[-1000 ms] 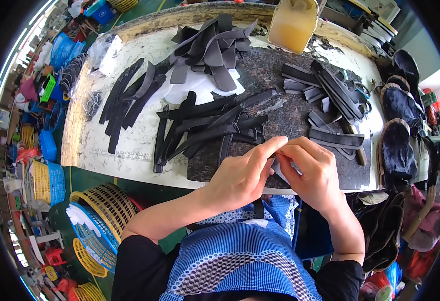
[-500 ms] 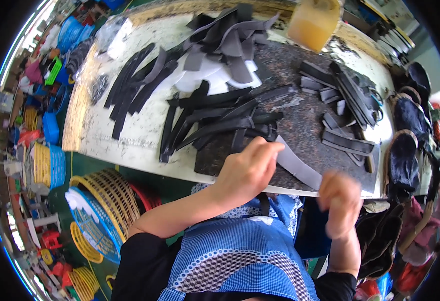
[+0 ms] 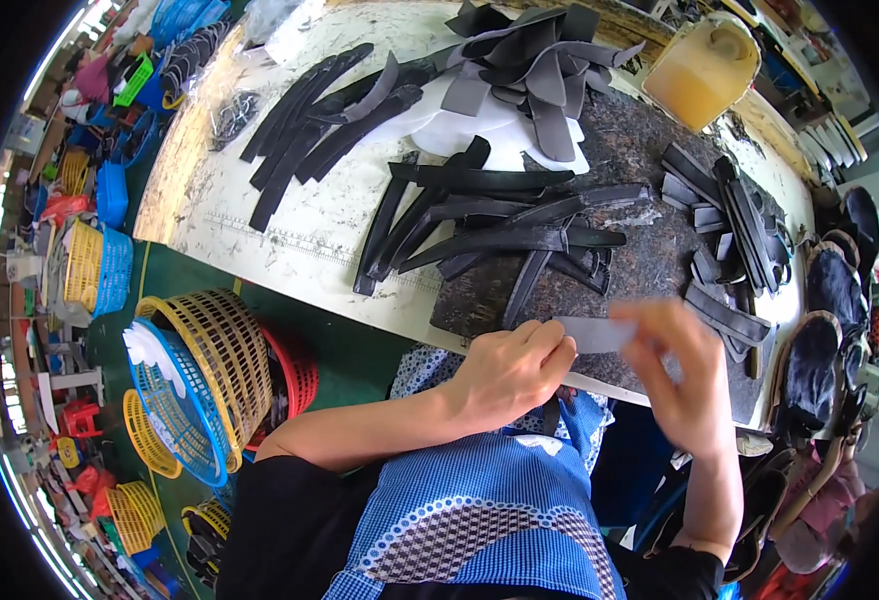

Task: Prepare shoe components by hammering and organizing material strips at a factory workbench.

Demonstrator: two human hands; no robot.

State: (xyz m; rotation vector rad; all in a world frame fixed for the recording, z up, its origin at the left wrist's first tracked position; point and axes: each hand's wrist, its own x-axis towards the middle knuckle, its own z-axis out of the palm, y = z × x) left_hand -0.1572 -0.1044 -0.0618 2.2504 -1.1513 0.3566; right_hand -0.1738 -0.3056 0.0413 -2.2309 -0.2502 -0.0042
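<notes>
- Nearest to us is our blue chequered apron (image 3: 479,520), with both bare forearms rising out of it toward the bench.
- Our left hand (image 3: 509,372) is curled narrow, its fingertips pinched on the left end of a grey strap piece (image 3: 594,333).
- Our right hand (image 3: 681,375) is blurred; its fingers are bent around the right end of the same strap piece, though we cannot tell how tightly they close on it.
- The strap piece sits between the two hands, flat and roughly level, just above the near edge of the dark speckled slab (image 3: 649,265).
- To our left, down on the green floor, we see stacked plastic baskets (image 3: 209,380) in yellow, blue and red.
- On the slab just beyond the hands lies a loose fan of long black straps (image 3: 489,225), overlapping one another and spilling onto the pale worktable (image 3: 249,215).
- Right of that, on the slab, we see a smaller pile of short black strap pieces (image 3: 729,215), several of them lying across each other.
- Along the right rim lie dark sandal soles (image 3: 829,300), one after another.
- Further on the table, to the left, a second bunch of curved black straps (image 3: 324,115) lies on the bare top.
- Behind the fan, a heap of grey strap pieces (image 3: 534,65) rests on a white sheet (image 3: 459,120).
- Farthest right, a translucent jug of amber liquid (image 3: 701,70) stands at the slab's far end.
</notes>
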